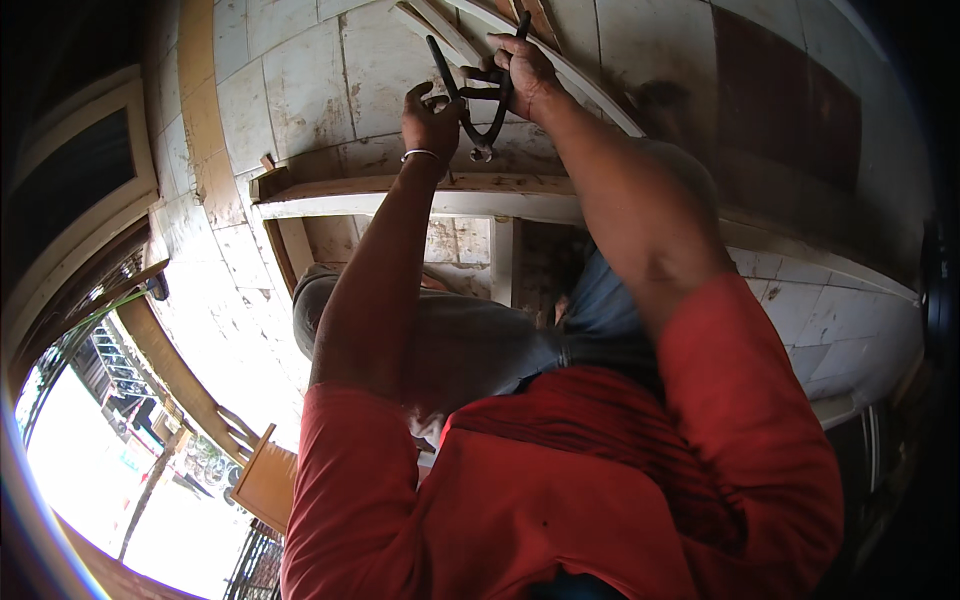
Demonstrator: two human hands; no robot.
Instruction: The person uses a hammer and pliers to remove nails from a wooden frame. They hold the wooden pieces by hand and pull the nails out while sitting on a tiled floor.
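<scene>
A dark pair of pincers (484, 140) is held out in front of me with its two handles spread apart and its jaws toward me. My left hand (432, 122) is closed round the left handle. My right hand (525, 75) grips the right handle, with some fingers reaching in between the two. Just below the jaws lies a wooden frame (370, 205) with pale edges. A thin upright piece like a nail (450, 180) stands at its far bar, too small to name surely. The jaws appear a little apart from the wood.
My legs (460, 335) rest over the frame. Loose wooden strips (590, 90) lie on the stained tile floor (300, 100) beyond my hands. A framed dark panel (75, 185) stands at the left, above a bright opening with a wooden board (265, 480) beside it.
</scene>
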